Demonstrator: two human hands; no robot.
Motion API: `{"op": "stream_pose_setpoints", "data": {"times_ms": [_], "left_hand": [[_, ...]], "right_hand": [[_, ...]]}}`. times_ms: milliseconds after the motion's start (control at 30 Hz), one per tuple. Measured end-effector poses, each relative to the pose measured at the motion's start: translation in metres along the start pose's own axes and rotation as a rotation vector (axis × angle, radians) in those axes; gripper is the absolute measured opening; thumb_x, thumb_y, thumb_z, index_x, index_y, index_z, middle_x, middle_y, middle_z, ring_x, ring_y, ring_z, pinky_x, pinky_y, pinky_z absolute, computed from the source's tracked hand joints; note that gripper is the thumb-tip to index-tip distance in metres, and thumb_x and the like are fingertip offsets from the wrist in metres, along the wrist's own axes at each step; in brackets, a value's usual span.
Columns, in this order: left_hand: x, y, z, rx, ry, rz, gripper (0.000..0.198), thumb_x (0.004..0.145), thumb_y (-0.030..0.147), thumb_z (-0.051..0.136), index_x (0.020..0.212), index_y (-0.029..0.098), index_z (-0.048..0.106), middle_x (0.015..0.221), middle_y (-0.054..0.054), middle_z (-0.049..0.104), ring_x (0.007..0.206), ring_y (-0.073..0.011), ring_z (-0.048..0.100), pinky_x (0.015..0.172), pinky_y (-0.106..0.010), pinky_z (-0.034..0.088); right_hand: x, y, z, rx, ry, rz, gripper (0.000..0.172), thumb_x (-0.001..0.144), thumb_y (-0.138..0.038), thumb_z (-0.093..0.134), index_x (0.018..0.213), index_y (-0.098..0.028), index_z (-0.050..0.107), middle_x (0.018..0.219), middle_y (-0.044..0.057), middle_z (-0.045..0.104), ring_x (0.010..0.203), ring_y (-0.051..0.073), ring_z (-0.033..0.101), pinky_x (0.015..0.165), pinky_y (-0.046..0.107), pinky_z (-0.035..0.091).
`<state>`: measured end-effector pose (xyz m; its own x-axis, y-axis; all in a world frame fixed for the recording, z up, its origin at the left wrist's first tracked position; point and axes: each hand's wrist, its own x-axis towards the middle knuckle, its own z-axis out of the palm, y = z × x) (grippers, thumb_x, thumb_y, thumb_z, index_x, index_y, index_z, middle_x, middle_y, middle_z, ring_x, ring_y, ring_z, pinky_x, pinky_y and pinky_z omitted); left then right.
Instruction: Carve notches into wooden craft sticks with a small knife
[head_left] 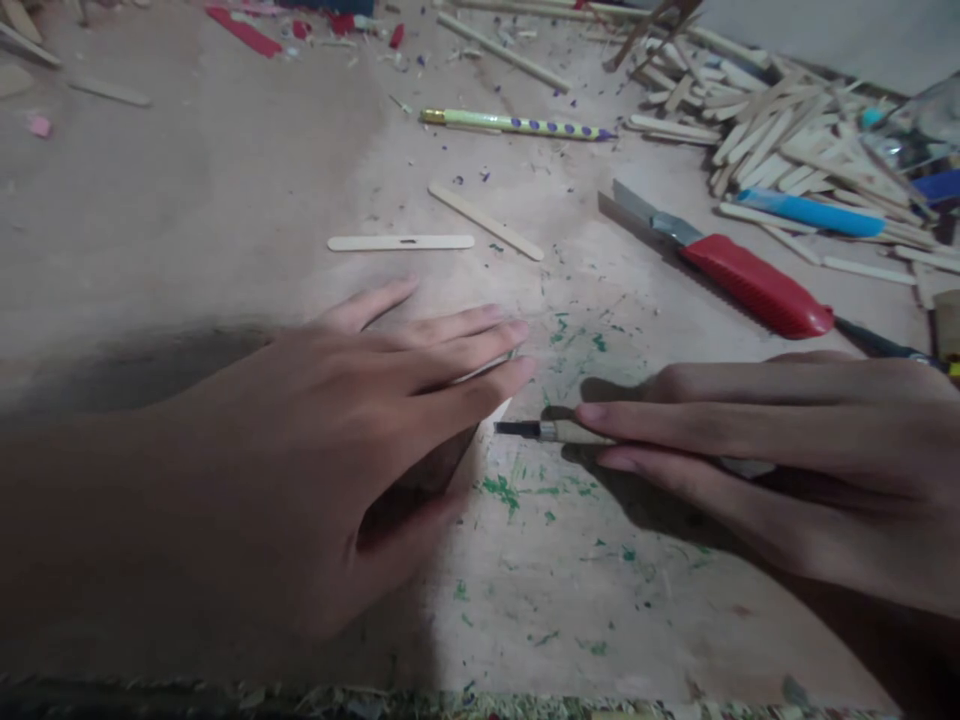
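Observation:
My left hand (pixel 360 440) lies flat on the wooden board (pixel 187 200), fingers stretched out, pressing down a pale craft stick (pixel 491 400) of which only a bit shows under the fingertips. My right hand (pixel 780 450) comes in from the right, its fingers closed along a small chisel-like knife (pixel 536 430) whose dark blade points left toward the stick's end. The blade tip sits just right of my left fingertips.
Two loose craft sticks (pixel 401 242) (pixel 486 221) lie beyond the hands. A red-handled utility knife (pixel 742 280) and a blue tool (pixel 810 212) lie at right beside a heap of sticks (pixel 772 130). A dotted yellow pencil (pixel 517 124) lies farther back.

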<state>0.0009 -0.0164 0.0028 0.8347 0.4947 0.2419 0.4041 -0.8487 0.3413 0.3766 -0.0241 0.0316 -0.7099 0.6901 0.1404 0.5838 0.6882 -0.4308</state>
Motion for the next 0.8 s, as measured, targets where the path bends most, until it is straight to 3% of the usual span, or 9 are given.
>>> {"op": "stream_pose_setpoints", "data": {"times_ms": [100,167,233,333,433,533,600,700,800], "left_hand": [[0.001,0.006,0.0,-0.003,0.099,-0.05,0.059,0.126,0.022,0.056,0.184,0.016,0.063,0.188,-0.012,0.076,0.178,-0.0354,0.074,0.156,-0.071,0.059],[0.002,0.009,0.0,-0.01,0.205,-0.128,0.037,0.129,0.021,0.06,0.161,0.024,0.079,0.167,-0.004,0.085,0.154,-0.0276,0.084,0.143,-0.057,0.069],[0.002,0.01,0.0,-0.01,0.239,-0.149,0.018,0.132,0.025,0.067,0.135,0.028,0.084,0.14,0.001,0.087,0.126,-0.0232,0.084,0.124,-0.052,0.073],[0.002,0.004,-0.002,0.014,0.207,-0.053,0.019,0.132,0.026,0.071,0.12,0.028,0.085,0.121,0.001,0.085,0.104,-0.0229,0.079,0.102,-0.051,0.067],[0.002,-0.002,-0.002,0.012,0.167,0.017,0.026,0.13,0.02,0.066,0.116,0.029,0.086,0.121,0.001,0.088,0.102,-0.0231,0.081,0.095,-0.049,0.063],[0.004,-0.004,-0.001,0.008,0.156,-0.007,0.036,0.128,0.015,0.058,0.111,0.032,0.085,0.121,0.002,0.09,0.102,-0.0227,0.081,0.098,-0.047,0.064],[0.004,-0.004,0.0,0.003,0.157,-0.004,0.032,0.129,0.018,0.06,0.114,0.031,0.086,0.121,0.002,0.09,0.102,-0.0224,0.081,0.098,-0.047,0.064],[0.001,-0.003,0.0,0.004,0.151,0.029,0.021,0.131,0.025,0.068,0.122,0.029,0.086,0.122,0.002,0.09,0.103,-0.023,0.082,0.097,-0.049,0.064],[-0.001,-0.003,0.0,0.013,0.146,0.007,0.026,0.134,0.026,0.063,0.12,0.031,0.085,0.121,0.004,0.091,0.101,-0.0225,0.082,0.097,-0.049,0.062]], "right_hand": [[0.003,0.0,0.0,0.079,-0.024,-0.01,0.035,0.134,-0.034,0.063,0.161,-0.047,0.083,0.12,-0.003,0.097,0.091,0.02,0.092,0.061,0.037,0.064],[0.003,-0.001,0.0,0.084,-0.031,-0.011,0.036,0.135,-0.035,0.063,0.161,-0.047,0.084,0.121,-0.003,0.097,0.092,0.02,0.092,0.062,0.035,0.066],[-0.001,-0.002,0.001,0.042,0.004,0.021,0.035,0.132,-0.041,0.07,0.161,-0.049,0.088,0.118,-0.002,0.097,0.095,0.022,0.094,0.066,0.034,0.07],[-0.012,-0.005,0.006,-0.066,0.083,0.095,0.038,0.115,-0.058,0.094,0.152,-0.051,0.096,0.11,0.0,0.096,0.104,0.03,0.096,0.075,0.037,0.078],[-0.023,-0.008,0.012,-0.104,0.112,0.109,0.042,0.103,-0.065,0.106,0.142,-0.053,0.1,0.11,0.0,0.096,0.111,0.034,0.096,0.078,0.039,0.08],[-0.027,-0.009,0.014,-0.097,0.122,0.096,0.039,0.102,-0.065,0.106,0.139,-0.055,0.1,0.11,-0.001,0.096,0.113,0.034,0.096,0.078,0.04,0.081],[-0.024,-0.008,0.012,-0.085,0.125,0.091,0.039,0.103,-0.064,0.105,0.141,-0.057,0.099,0.111,-0.002,0.096,0.113,0.034,0.097,0.077,0.04,0.081],[-0.014,-0.006,0.006,-0.038,0.099,0.08,0.036,0.112,-0.058,0.097,0.147,-0.059,0.096,0.116,-0.006,0.098,0.109,0.032,0.098,0.074,0.039,0.08],[-0.005,-0.005,0.0,0.032,0.036,0.042,0.036,0.126,-0.046,0.079,0.158,-0.058,0.09,0.132,-0.01,0.099,0.106,0.026,0.098,0.073,0.037,0.078]]}}
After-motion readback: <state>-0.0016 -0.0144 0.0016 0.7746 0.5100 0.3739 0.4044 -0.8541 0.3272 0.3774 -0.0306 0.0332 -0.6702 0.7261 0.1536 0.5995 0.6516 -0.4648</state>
